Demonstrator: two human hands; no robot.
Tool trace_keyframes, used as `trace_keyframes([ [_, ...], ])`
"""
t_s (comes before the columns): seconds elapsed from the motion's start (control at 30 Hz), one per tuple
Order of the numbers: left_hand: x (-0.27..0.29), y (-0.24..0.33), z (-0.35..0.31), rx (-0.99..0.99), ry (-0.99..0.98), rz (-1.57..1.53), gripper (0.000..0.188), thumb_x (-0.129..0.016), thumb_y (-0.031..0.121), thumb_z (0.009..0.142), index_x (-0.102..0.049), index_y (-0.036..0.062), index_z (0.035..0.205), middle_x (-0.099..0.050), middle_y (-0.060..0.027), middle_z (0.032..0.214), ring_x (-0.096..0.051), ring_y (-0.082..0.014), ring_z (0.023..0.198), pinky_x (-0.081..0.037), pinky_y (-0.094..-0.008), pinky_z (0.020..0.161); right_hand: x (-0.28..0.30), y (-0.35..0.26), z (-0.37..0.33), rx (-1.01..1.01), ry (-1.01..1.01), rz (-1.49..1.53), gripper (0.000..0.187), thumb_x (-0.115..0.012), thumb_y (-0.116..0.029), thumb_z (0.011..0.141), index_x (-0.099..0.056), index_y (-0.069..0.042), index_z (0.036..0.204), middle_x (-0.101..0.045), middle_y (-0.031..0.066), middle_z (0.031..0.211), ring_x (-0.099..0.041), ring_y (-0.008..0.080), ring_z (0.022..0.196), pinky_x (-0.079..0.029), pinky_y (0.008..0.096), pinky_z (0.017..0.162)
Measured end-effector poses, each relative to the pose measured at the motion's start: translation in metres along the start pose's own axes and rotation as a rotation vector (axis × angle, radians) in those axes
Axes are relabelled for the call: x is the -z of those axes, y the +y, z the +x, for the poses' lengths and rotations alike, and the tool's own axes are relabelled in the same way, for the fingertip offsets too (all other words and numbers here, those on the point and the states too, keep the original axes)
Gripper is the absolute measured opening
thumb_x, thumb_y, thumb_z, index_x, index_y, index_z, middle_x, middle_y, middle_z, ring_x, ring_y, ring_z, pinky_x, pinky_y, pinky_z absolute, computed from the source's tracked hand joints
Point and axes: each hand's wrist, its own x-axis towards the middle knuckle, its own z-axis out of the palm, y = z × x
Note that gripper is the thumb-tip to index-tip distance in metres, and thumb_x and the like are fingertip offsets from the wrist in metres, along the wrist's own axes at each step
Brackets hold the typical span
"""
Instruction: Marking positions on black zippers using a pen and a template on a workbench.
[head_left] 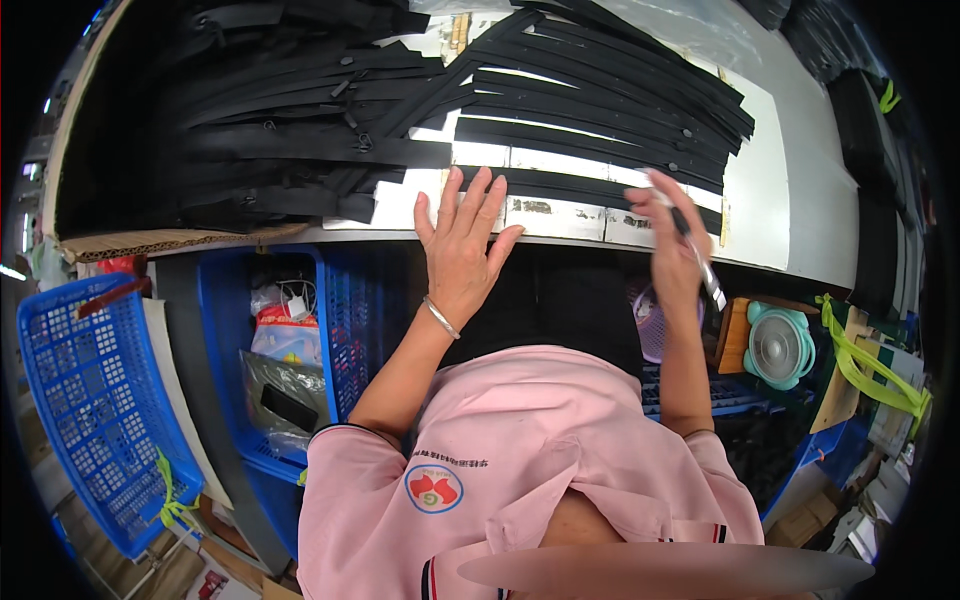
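My left hand [462,240] lies flat near the table's front edge, its fingers spread and their tips on the end of a black zipper strip [560,185]. That strip runs to the right across a white board [560,216] with dark marks along it. Above the strip's right part is my right hand [672,235], slightly blurred, its fingers closed around a pen [710,278] with a silvery end pointing back toward me. Whether the pen's tip touches the strip cannot be made out. More black zipper strips [600,100] lie side by side farther back.
A heap of black zippers [260,140] with pulls fills the table's left side. Below the edge stands a blue crate [325,330] holding bags and a phone [288,408]. Another blue basket [100,390] is far left. A small turquoise fan [782,345] sits at the right.
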Motion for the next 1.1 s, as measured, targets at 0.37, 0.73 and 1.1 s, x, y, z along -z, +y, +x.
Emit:
trace_keyframes([
  [0.37,-0.003,0.000,0.001,0.004,0.057,-0.031,0.058,-0.077,0.035,0.091,-0.062,0.0131,0.143,-0.059,-0.0048,0.149,-0.043,-0.0300,0.146,-0.018,-0.0573,0.120,-0.111,-0.006,0.032,0.076,-0.200,0.144,0.022,-0.070,-0.010,0.097,-0.070,0.009,0.086,-0.076,0.0087,0.093,-0.062,0.0119,0.060,-0.045,0.0282,0.054],
  [0.73,-0.005,-0.004,-0.001,-0.010,0.091,-0.035,0.058,-0.078,0.036,0.089,-0.064,0.0108,0.140,-0.060,-0.0051,0.146,-0.046,-0.0294,0.144,-0.019,-0.0575,0.119,-0.115,-0.002,0.031,0.159,-0.216,0.040,0.021,-0.070,-0.009,0.096,-0.070,0.009,0.084,-0.076,0.0100,0.095,-0.059,0.0157,0.055,-0.042,0.0316,0.051],
  [1.1,-0.006,-0.003,-0.001,-0.005,0.070,0.005,0.059,-0.077,0.038,0.090,-0.064,0.0101,0.140,-0.060,-0.0043,0.147,-0.045,-0.0290,0.144,-0.019,-0.0580,0.119,-0.110,0.000,0.029,0.115,-0.290,0.156,0.014,-0.072,-0.012,0.095,-0.075,0.001,0.092,-0.073,0.0064,0.078,-0.060,0.0132,0.056,-0.046,0.0283,0.054],
])
